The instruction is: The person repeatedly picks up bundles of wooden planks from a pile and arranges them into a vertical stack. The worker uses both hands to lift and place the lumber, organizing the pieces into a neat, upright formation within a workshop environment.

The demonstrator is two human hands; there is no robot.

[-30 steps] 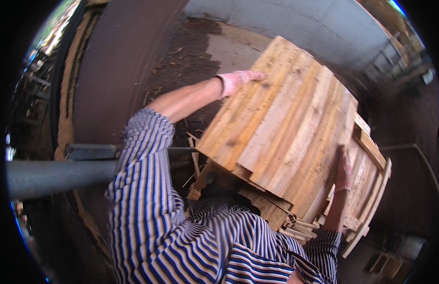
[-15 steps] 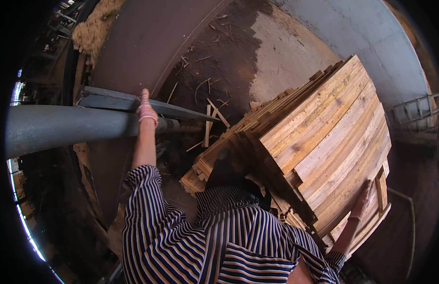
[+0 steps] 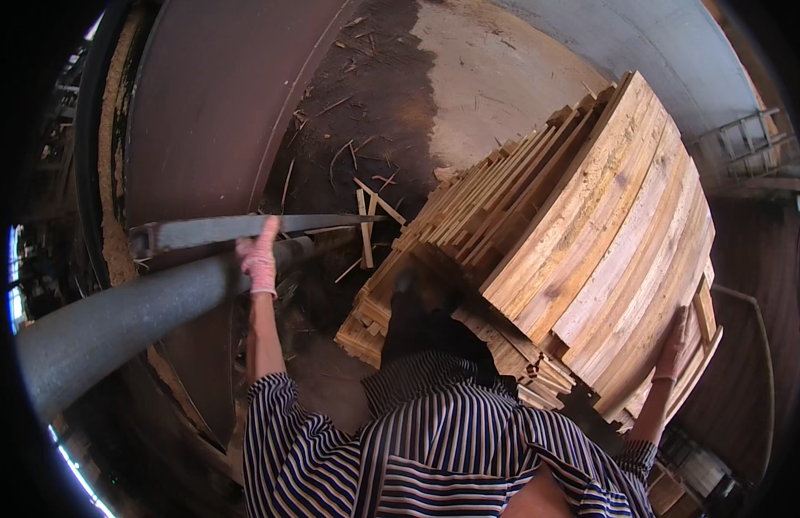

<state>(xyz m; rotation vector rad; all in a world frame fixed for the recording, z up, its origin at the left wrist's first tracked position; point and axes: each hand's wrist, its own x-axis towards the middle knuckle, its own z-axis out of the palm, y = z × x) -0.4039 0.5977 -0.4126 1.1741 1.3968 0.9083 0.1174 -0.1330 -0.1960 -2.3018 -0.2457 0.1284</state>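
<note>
We lay our right hand (image 3: 674, 345) flat, fingers extended, along the lower right edge of a broad, yellow-brown panel of wooden planks (image 3: 624, 233). The panel tops a stack of timber to our right. Our left hand (image 3: 258, 255), in a pinkish glove, is at a flat grey metal bar (image 3: 197, 233), beside a round grey metal pipe (image 3: 132, 319); we cannot tell whether its fingers grip.

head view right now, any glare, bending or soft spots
In the head view, fisheye bowing curves the wooden panel and the grey pipe; in the head view, a bright streak glares at the lower-left rim; in the head view, the ladder-like frame at right looks soft.
</note>
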